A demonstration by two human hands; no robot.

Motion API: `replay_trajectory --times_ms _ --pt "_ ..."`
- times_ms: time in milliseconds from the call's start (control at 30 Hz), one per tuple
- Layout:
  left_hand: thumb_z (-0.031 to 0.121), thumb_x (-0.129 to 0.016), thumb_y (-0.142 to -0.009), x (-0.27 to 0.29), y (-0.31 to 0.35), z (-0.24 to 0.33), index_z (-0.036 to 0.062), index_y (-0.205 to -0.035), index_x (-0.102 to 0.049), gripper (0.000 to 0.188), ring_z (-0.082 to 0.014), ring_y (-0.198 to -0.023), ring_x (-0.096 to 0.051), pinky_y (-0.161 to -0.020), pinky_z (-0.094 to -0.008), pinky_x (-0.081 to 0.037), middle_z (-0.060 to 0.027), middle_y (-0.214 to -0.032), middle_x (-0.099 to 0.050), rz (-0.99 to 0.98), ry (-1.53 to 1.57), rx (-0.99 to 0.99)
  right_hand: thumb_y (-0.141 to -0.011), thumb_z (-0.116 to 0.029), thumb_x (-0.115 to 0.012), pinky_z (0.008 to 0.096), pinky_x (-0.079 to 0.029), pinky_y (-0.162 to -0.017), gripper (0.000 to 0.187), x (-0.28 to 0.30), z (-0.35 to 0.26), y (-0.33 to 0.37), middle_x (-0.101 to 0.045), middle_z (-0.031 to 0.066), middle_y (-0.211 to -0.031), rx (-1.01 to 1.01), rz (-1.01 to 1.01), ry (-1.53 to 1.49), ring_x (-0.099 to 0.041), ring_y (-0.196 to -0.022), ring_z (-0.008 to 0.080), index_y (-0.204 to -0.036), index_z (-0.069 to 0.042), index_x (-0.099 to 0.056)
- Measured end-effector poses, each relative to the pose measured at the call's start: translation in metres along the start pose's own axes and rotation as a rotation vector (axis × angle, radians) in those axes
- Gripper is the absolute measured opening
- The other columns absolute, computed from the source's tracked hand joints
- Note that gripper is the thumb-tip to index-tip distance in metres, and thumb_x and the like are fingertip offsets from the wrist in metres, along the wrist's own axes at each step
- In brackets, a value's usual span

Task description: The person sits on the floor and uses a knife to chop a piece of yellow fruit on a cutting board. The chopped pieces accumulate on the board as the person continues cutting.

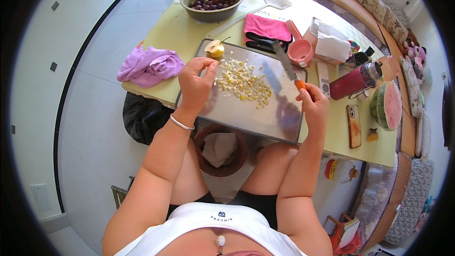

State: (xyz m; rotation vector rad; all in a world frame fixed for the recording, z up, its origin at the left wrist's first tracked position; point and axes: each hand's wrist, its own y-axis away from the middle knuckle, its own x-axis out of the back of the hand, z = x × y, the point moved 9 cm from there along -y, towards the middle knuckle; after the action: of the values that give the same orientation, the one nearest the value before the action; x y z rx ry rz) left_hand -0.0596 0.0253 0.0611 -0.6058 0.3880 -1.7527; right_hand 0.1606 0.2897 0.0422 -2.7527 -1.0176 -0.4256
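My right hand (313, 100) grips a knife by its orange handle (299, 83); the blade (284, 61) points up and away over the right part of a metal cutting board (246, 118). My left hand (196, 78) is closed in a pinch above the board's left edge, and what its fingers hold, if anything, is too small to make out. Small diced pieces of pale, yellow-skinned fruit (241, 80) lie scattered across the board's middle. Just beyond my left hand, a cut pear (215, 48) with its stem rests near the far left corner, pale flesh showing.
Beyond the board are a basket of dark round fruit (211, 12), a white spatula (277, 1) and a pink cloth (268, 27). A purple towel (149, 66) lies left. Rightward stand a pink cup (300, 51), tissues (332, 42), a bottle (353, 81), a phone (354, 125) and cut watermelon (387, 105). Below sits a bin (201, 161).
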Motion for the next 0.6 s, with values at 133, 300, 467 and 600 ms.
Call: replay_trajectory --times_ms 133,300,467,600 --pt "0.007 -0.071 -0.084 0.000 0.000 -0.004 -0.0002 -0.086 -0.072 0.008 -0.0185 -0.076 -0.066 -0.072 -0.0290 -0.051 -0.0102 -0.082 -0.071 -0.007 0.005 0.016 -0.089 -0.013 -0.066 0.0245 -0.047 -0.064 0.024 0.020 0.004 -0.002 -0.067 0.0043 -0.079 0.012 0.102 0.122 -0.060 -0.071 0.0085 -0.108 0.002 -0.070" --pt "0.007 -0.072 -0.083 -0.003 0.000 -0.008 0.0000 -0.084 -0.072 0.007 -0.0187 -0.076 -0.066 -0.072 -0.0295 -0.050 -0.0100 -0.082 -0.071 -0.023 0.021 0.048 -0.086 -0.012 -0.067 0.0252 -0.047 -0.063 0.024 0.007 0.009 -0.002 -0.066 0.0046 -0.074 0.026 0.044 0.168 -0.058 -0.068 0.0079 -0.105 0.001 -0.071" --pt "0.007 -0.072 -0.082 -0.004 0.002 -0.013 0.0000 -0.083 -0.072 0.007 -0.0190 -0.075 -0.065 -0.071 -0.0298 -0.050 -0.0097 -0.081 -0.071 -0.025 0.024 0.074 -0.085 -0.011 -0.068 0.0249 -0.047 -0.064 0.024 -0.018 0.003 0.004 -0.066 0.0027 -0.075 0.044 -0.202 0.117 -0.058 -0.069 0.0083 -0.106 0.000 -0.072" --pt "0.007 -0.072 -0.082 -0.004 0.002 -0.013 -0.0001 -0.083 -0.072 0.007 -0.0189 -0.075 -0.065 -0.071 -0.0299 -0.051 -0.0097 -0.081 -0.071 -0.027 0.033 0.076 -0.086 -0.010 -0.068 0.0242 -0.046 -0.063 0.024 -0.018 -0.002 0.003 -0.065 0.0016 -0.076 0.066 -0.173 0.057 -0.058 -0.069 0.0081 -0.108 0.000 -0.071"
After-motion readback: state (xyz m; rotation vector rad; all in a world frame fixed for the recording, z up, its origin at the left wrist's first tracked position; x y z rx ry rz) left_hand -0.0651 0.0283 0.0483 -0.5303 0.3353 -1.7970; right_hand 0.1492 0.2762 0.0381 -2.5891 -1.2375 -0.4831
